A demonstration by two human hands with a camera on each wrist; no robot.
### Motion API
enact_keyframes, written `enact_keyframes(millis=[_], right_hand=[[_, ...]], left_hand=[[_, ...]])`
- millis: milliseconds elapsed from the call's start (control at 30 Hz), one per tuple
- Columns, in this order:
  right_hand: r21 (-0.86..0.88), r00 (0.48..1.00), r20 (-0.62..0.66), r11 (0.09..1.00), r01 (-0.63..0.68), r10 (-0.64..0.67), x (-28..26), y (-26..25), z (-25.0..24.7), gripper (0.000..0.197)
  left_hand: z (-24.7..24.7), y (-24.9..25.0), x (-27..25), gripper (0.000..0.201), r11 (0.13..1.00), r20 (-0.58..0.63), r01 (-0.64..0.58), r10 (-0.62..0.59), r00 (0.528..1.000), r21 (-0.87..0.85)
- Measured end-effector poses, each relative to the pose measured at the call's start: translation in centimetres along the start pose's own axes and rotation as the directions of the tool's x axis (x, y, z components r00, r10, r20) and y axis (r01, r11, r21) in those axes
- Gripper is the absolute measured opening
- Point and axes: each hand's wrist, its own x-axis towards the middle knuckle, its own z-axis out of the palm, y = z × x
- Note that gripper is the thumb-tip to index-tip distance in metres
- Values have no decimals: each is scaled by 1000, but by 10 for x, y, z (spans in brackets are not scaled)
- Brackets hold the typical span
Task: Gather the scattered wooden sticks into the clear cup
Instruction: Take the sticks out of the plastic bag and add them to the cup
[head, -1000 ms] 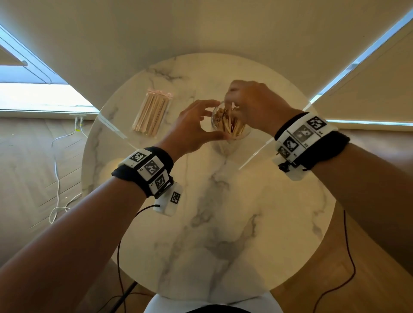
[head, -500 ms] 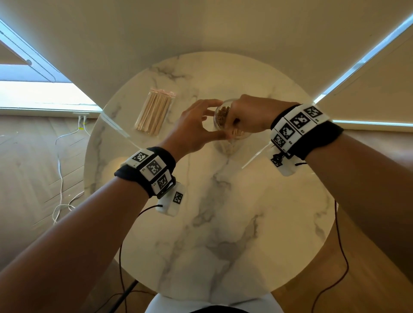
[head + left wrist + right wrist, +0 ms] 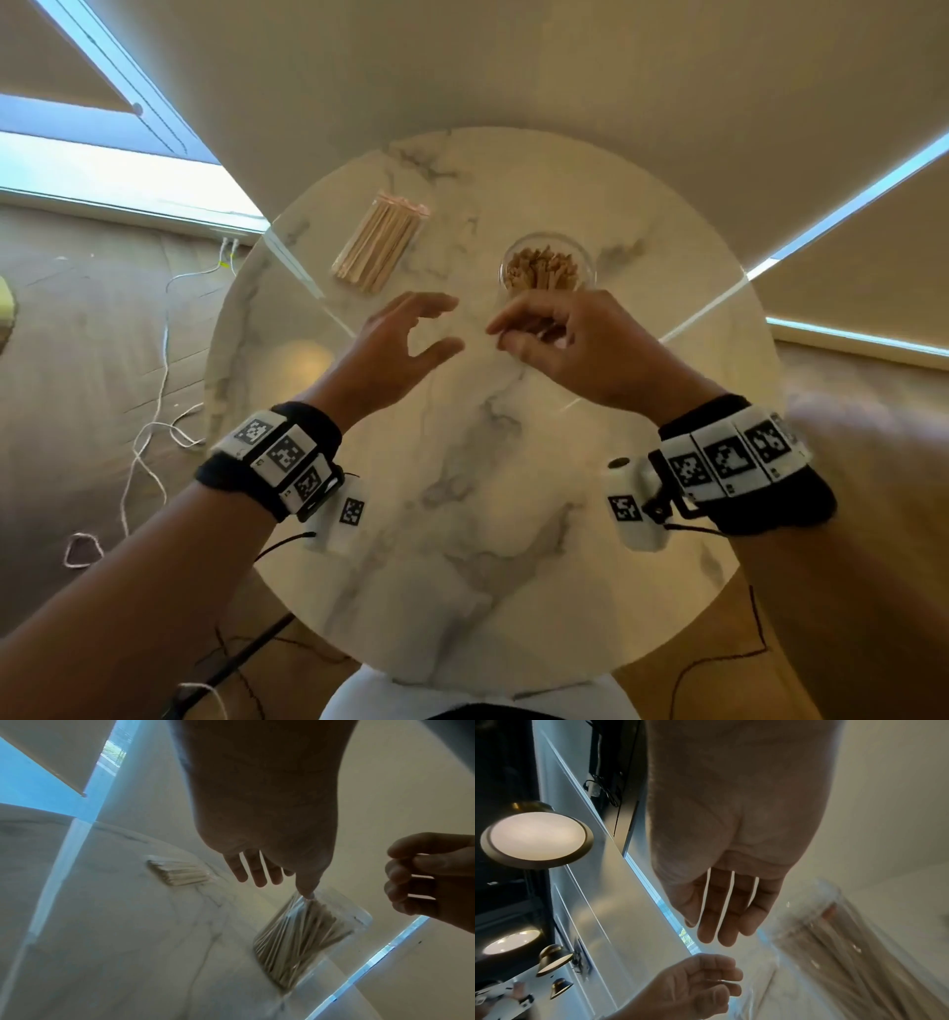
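Observation:
The clear cup [image 3: 547, 262] stands upright on the round marble table [image 3: 488, 514], filled with wooden sticks [image 3: 539, 270]. In the left wrist view the cup [image 3: 311, 933] shows the sticks packed inside. My left hand [image 3: 447, 324] hovers just near-left of the cup, fingers spread and relaxed, holding nothing. My right hand [image 3: 500, 334] hovers at the cup's near side with loosely curled fingers, also holding nothing; it hides the cup's lower part. A bundle of sticks in a clear wrapper [image 3: 380, 241] lies to the left of the cup.
The table stands against a pale wall [image 3: 513, 77]. White cables [image 3: 149, 426] trail on the wooden floor to the left, and a dark cable [image 3: 719, 663] on the right. No loose sticks show on the marble.
Both hands have let go of the cup and drawn back toward me. The right hand, earlier over the cup's mouth, is now below it. The cup stands on its own.

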Motion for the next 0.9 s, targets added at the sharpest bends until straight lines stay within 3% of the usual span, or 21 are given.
enact_keyframes(millis=[200, 333, 467, 567, 767, 900], right_hand=[[37, 994, 110, 999, -31, 27, -28, 33, 62, 15], [-9, 989, 120, 996, -83, 84, -39, 54, 109, 13], [2, 975, 122, 982, -190, 188, -44, 57, 146, 15], [-27, 956, 52, 957, -288, 289, -34, 50, 169, 19], [-60, 903, -120, 905, -421, 412, -3, 37, 207, 24], [-21, 858, -158, 867, -497, 488, 8, 27, 217, 23]], left_hand=[[23, -29, -68, 29, 997, 10, 78, -79, 997, 26], [24, -54, -74, 24, 994, -2, 95, -95, 995, 57], [4, -88, -32, 24, 987, -58, 97, -90, 994, 127], [-16, -110, 15, 30, 983, -104, 116, -101, 989, 145], [-42, -134, 91, 63, 918, 53, 307, -330, 942, 250], [-47, -144, 113, 76, 902, 115, 361, -395, 911, 237]])
